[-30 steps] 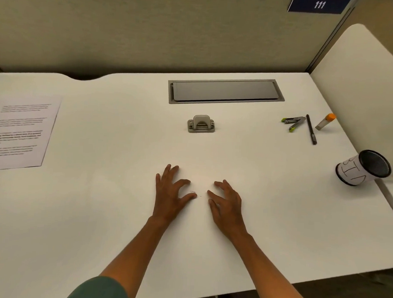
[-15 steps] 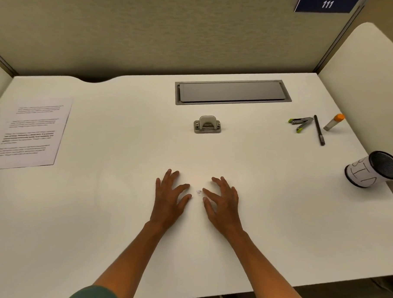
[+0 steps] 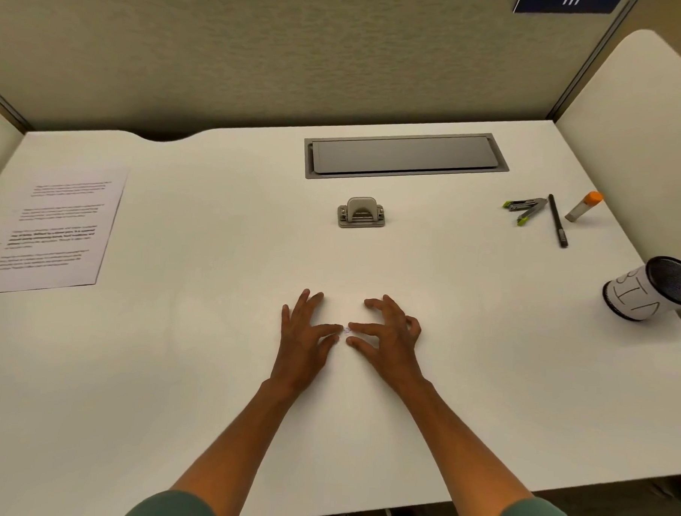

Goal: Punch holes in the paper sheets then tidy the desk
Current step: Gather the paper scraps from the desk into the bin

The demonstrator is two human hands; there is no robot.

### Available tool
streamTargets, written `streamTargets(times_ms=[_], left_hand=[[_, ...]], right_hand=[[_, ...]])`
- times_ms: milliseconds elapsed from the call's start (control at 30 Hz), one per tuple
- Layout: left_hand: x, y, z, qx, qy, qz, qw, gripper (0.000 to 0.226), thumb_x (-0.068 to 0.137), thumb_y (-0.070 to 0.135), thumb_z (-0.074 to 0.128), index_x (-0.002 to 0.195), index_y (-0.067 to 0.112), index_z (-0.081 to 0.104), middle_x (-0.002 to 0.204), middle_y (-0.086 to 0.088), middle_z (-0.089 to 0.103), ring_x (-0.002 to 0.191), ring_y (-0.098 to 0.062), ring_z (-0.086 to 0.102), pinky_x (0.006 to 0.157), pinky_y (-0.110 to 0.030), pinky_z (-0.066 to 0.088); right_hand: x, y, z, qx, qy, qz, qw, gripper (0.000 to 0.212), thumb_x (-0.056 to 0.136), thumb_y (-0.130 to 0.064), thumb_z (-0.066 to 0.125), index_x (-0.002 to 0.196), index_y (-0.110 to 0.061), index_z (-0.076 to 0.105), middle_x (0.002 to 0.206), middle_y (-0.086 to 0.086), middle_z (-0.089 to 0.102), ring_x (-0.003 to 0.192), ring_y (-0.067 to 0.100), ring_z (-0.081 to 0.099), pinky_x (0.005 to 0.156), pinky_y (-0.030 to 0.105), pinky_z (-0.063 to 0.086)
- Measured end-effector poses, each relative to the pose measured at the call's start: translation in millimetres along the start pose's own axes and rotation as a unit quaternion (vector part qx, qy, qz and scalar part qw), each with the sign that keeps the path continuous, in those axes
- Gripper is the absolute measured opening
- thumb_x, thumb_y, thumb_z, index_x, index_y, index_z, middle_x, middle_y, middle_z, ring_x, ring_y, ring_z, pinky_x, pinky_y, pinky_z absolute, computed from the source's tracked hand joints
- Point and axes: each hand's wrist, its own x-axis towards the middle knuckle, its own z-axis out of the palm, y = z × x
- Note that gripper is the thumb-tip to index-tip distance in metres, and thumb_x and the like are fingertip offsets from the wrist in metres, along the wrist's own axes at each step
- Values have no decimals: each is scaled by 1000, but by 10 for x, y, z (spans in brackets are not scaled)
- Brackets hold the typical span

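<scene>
Head view: my left hand (image 3: 304, 334) and right hand (image 3: 386, 334) have drawn together, fingertips spread flat and almost touching on the table (image 3: 209, 369) just in front of the hole punch (image 3: 361, 213), herding a tiny paper scrap (image 3: 346, 330), so tidying looks under way

Over on the right, a stapler (image 3: 525, 211) lay just beside a black pen (image 3: 557, 225), an orange-capped glue stick (image 3: 583, 206) near them. A mesh cup (image 3: 650, 287) was tipped on its side at the right edge. A grey hatch (image 3: 406, 156) sat at the back, a blue sign (image 3: 564, 3) above on the partition (image 3: 262, 47).
</scene>
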Motion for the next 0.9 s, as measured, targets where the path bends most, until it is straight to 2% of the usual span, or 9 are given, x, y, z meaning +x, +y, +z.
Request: streamTargets(times_ms=[300, 567, 900], left_hand=[[10, -63, -10, -19, 6, -12, 1000, 20, 92, 13, 63, 106, 22, 74, 151, -9, 39, 148, -25, 18, 120, -54, 9], [43, -119, -74, -24, 23, -25, 999, 21, 93, 13, 61, 111, 18, 71, 150, -7, 41, 148, -24, 20, 121, -50, 9], [37, -127, -77, -13, 22, -39, 999, 24, 95, 14, 57, 118, 15, 67, 150, -6, 40, 148, -22, 18, 121, -50, 8]], right_hand=[[13, -29, 48, 4, 38, 6, 999, 17, 77, -46, 75, 92, -39, 76, 136, -16, 50, 139, 6, 27, 107, 40, 12], [24, -94, 113, -16, 66, 22, 997, 13, 74, -50, 75, 82, -39, 76, 133, -19, 51, 137, 8, 32, 107, 46, 16], [-32, -202, 217, 10, 99, 44, 994, 2, 78, -32, 77, 76, -31, 75, 127, -11, 55, 131, 14, 40, 117, 51, 8]])
